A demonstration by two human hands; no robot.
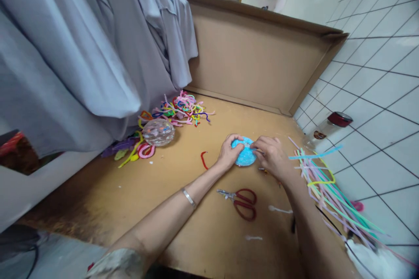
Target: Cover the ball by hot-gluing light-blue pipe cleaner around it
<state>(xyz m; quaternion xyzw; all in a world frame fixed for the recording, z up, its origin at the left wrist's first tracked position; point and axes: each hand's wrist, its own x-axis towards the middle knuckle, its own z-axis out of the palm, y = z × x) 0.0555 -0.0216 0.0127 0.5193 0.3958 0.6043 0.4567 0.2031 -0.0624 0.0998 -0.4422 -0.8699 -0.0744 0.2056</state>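
Note:
A round, bright blue disc of coiled pipe cleaner [245, 157] is between my hands, above the cardboard-coloured tabletop. My left hand [229, 151] grips its left side, thumb lying across the top. At its right edge, the fingers of my right hand [269, 151] are pinched together on a blue pipe cleaner, mostly covered by the fingers. Past my right wrist a blue strand [316, 155] sticks out to the right; whether it joins the disc is hidden. Red-handled scissors [240, 202] lie slightly open nearer me, and a short red pipe cleaner piece [204, 160] is left of the disc.
Pastel pipe cleaners [327, 192] lie in a bundle by the tiled wall, near a clear red-lidded jar [327, 128]. A transparent ball-like container [159, 132] and a colourful pipe cleaner heap [183, 108] are at left. Grey cloth [137, 48] hangs there; a cardboard panel [248, 52] stands behind.

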